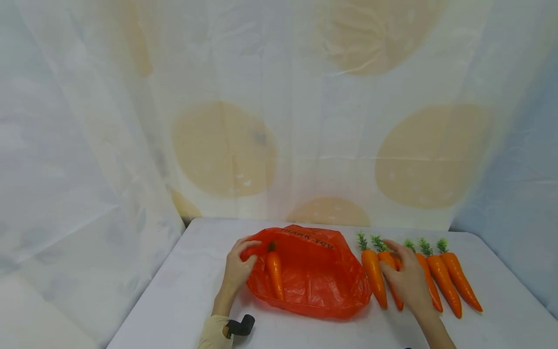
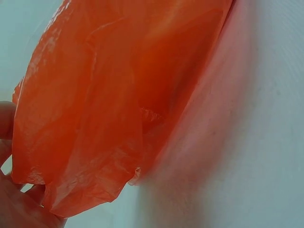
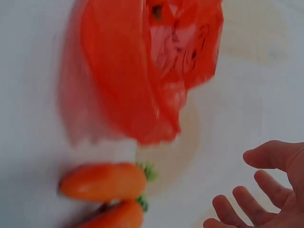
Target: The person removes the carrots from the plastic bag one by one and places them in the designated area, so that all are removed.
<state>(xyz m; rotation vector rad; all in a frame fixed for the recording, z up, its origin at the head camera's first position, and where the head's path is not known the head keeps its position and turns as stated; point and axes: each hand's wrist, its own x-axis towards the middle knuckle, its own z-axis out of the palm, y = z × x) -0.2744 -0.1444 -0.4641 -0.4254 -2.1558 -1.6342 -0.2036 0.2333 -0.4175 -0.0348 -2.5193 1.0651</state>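
Note:
A red plastic bag [image 1: 314,286] printed with "THANK YOU" lies on the table with its mouth spread wide. One orange carrot [image 1: 275,275] with a dark green top is inside, toward the left. My left hand [image 1: 239,265] holds the bag's left rim; in the left wrist view its fingers [image 2: 6,118] are partly hidden by the plastic. My right hand [image 1: 407,280] hovers over the row of carrots, thumb and fingers spread apart. It covers part of a carrot in the middle of the row. In the right wrist view nothing shows between its fingers [image 3: 270,154].
Several carrots with leafy green tops lie side by side right of the bag, from the leftmost carrot [image 1: 373,277] to the rightmost carrot [image 1: 459,278]. The white table [image 1: 174,300] is bounded by a pale curtain [image 1: 305,121] with tan circles behind and at the sides.

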